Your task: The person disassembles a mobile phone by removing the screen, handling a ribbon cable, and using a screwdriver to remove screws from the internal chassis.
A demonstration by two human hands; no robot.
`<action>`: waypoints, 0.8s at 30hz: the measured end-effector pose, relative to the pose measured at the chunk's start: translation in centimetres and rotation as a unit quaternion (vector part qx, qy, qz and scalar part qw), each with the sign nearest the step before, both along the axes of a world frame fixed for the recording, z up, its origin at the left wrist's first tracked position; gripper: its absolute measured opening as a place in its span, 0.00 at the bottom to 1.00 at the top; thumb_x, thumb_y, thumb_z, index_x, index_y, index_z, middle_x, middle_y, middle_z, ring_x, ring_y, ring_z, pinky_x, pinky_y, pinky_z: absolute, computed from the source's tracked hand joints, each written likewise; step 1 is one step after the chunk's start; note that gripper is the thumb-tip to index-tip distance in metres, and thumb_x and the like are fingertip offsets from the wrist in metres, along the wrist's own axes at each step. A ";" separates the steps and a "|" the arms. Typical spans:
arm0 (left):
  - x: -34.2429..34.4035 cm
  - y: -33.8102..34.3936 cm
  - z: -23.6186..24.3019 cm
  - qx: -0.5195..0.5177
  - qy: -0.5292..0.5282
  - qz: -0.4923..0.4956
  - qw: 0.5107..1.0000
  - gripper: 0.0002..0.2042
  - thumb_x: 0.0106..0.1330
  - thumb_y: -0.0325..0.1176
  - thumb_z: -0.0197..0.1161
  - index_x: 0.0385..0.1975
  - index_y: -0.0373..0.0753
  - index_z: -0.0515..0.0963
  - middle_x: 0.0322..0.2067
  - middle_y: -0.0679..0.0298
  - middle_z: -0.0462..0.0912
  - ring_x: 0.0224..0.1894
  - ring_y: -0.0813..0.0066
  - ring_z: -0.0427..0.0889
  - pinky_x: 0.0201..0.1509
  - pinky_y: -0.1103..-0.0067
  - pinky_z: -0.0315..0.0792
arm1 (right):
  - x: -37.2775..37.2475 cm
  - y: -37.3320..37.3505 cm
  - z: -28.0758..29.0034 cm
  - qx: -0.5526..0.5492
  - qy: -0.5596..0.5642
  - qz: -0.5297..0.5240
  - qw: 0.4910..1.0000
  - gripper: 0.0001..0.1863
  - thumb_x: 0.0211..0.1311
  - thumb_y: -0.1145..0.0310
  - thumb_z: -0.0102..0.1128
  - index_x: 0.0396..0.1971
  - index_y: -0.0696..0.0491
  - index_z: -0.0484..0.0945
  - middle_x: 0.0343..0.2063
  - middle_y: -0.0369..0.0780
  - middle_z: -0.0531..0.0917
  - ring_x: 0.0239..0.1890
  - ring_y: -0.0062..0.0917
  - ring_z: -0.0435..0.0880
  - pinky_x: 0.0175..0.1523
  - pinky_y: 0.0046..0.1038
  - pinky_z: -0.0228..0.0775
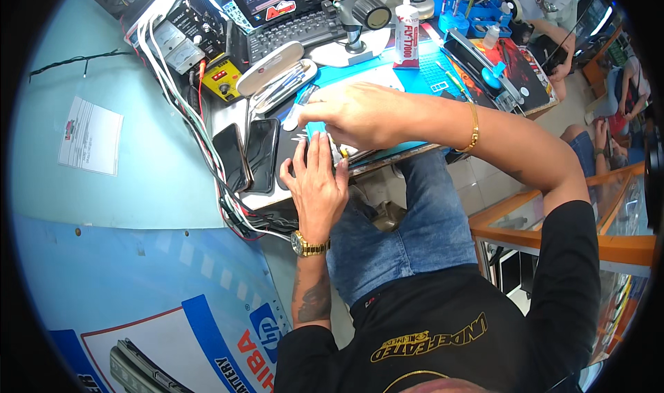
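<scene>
Both my hands meet at the near left part of the workbench. My left hand [318, 182] reaches up from below with its fingers stretched out. Its fingertips rest at a small light-blue piece [315, 128] on a dark mat. From the right, my right hand [360, 115] arches over the same spot, fingers curled and closed. What it grips is hidden beneath the hand. A slim, pale translucent object [297, 109] lies just left of my right hand. Two dark phones [263, 154] [232, 156] lie side by side left of my left hand.
Farther back are an open case of tools [277, 81], a laptop [297, 37], a microscope stand [356, 43] and a white-and-red glue tube [407, 37]. A yellow-black power supply [221, 75] and a cable bundle [200, 133] line the left. Other people sit at far right.
</scene>
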State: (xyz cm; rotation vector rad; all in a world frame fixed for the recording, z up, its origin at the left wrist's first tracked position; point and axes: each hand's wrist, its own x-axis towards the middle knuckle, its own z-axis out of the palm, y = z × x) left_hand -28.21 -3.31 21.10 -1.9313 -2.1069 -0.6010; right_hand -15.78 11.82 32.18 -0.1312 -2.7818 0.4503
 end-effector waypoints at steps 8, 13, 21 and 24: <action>0.1 0.0 0.2 0.001 0.003 0.000 1.000 0.27 0.73 0.46 0.56 0.65 0.33 0.70 0.67 0.57 0.71 0.69 0.57 0.64 0.69 0.54 0.52 | -0.1 0.4 0.4 0.009 -0.020 0.006 1.000 0.13 0.66 0.61 0.63 0.41 0.55 0.76 0.34 0.45 0.83 0.41 0.44 0.83 0.45 0.43 0.75; 0.0 0.0 0.1 -0.017 0.002 0.003 1.000 0.25 0.73 0.44 0.56 0.64 0.35 0.70 0.64 0.57 0.73 0.70 0.59 0.64 0.69 0.55 0.51 | -0.1 -0.2 0.9 0.027 -0.048 -0.018 0.998 0.12 0.65 0.63 0.64 0.39 0.55 0.76 0.32 0.46 0.83 0.40 0.44 0.83 0.44 0.42 0.74; -0.4 -0.1 0.6 0.056 -0.142 -0.011 0.988 0.28 0.71 0.43 0.62 0.66 0.34 0.70 0.65 0.54 0.74 0.67 0.58 0.69 0.70 0.58 0.53 | 0.4 0.9 -0.7 0.022 0.058 -0.021 0.998 0.11 0.65 0.61 0.66 0.35 0.54 0.79 0.24 0.44 0.82 0.30 0.44 0.83 0.35 0.42 0.73; -0.8 0.0 2.1 0.153 -0.231 -0.020 0.961 0.23 0.68 0.32 0.68 0.62 0.36 0.77 0.54 0.53 0.83 0.56 0.61 0.81 0.64 0.69 0.68 | 0.8 0.9 0.4 -0.033 0.083 -0.051 0.995 0.11 0.66 0.61 0.66 0.33 0.54 0.81 0.21 0.43 0.83 0.25 0.42 0.83 0.31 0.40 0.72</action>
